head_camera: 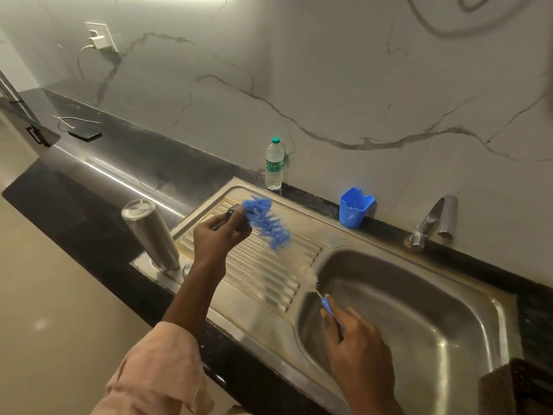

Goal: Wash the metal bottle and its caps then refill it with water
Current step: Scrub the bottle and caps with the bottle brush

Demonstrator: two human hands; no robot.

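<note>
The metal bottle (151,233) stands upside down at the left corner of the steel drainboard (263,265). Beside its base lies a small round metal cap (187,268), partly hidden by my left forearm. My left hand (220,235) holds a small dark cap (236,215) over the drainboard. My right hand (354,339) grips the blue handle of a long bottle brush (267,224). The brush's blue bristle head lies against the dark cap, and its white bristles reach down toward the basin.
The sink basin (404,322) lies to the right, with a chrome tap (431,223) on the wall behind it. A blue plastic cup (354,206) and a clear plastic water bottle (274,164) stand on the black counter's back edge. A phone (85,133) lies far left.
</note>
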